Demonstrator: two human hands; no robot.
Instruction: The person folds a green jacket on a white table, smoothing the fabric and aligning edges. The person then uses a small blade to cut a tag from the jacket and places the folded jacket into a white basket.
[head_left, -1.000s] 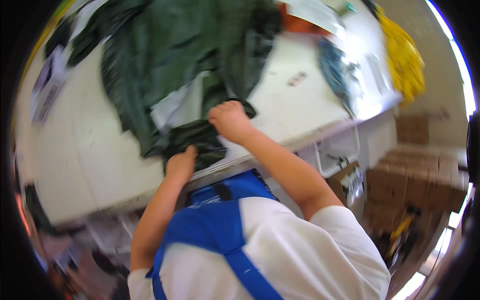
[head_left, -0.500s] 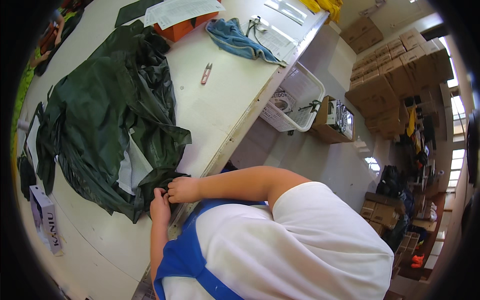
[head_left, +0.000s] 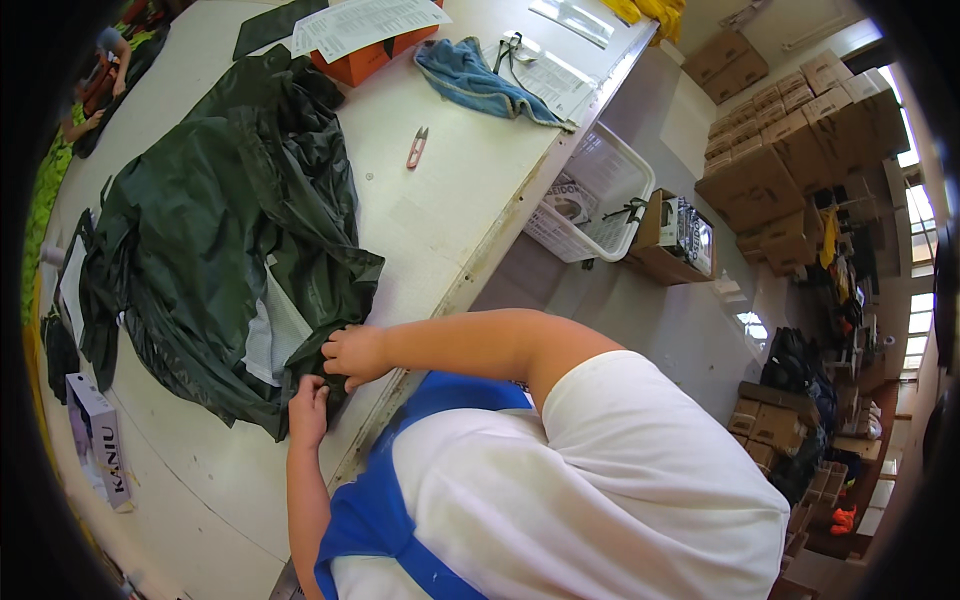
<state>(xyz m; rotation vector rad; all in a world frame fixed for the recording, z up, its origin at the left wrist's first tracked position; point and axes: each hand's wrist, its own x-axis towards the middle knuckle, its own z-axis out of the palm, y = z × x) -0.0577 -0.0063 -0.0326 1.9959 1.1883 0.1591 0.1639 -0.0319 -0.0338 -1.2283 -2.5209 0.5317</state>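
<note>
A dark green, shiny garment (head_left: 190, 220), crumpled like rainwear, spreads over the white table (head_left: 430, 215). At its near edge my left hand (head_left: 308, 408) pinches the fabric between thumb and fingers. Just beyond it, my right hand (head_left: 356, 355) has its fingers bent over the same edge, gripping the cloth; its fingertips are partly hidden in the folds. A pale grey-white lining piece (head_left: 275, 335) shows in an opening of the garment beside my hands. Farther off on the table lie small thread snips (head_left: 417, 147) with pink handles.
A blue cloth (head_left: 480, 85), papers (head_left: 370, 22) on an orange box (head_left: 365, 65) and a white box (head_left: 98, 440) rest on the table. Beyond its right edge stand a white basket (head_left: 625, 165) and a carton (head_left: 670, 240). Another person's arm (head_left: 122, 65) shows at far left.
Both hands have shifted slightly left and farther onto the table, drawing apart a little. My right hand has moved up along the garment's edge, its fingers more spread over the fabric.
</note>
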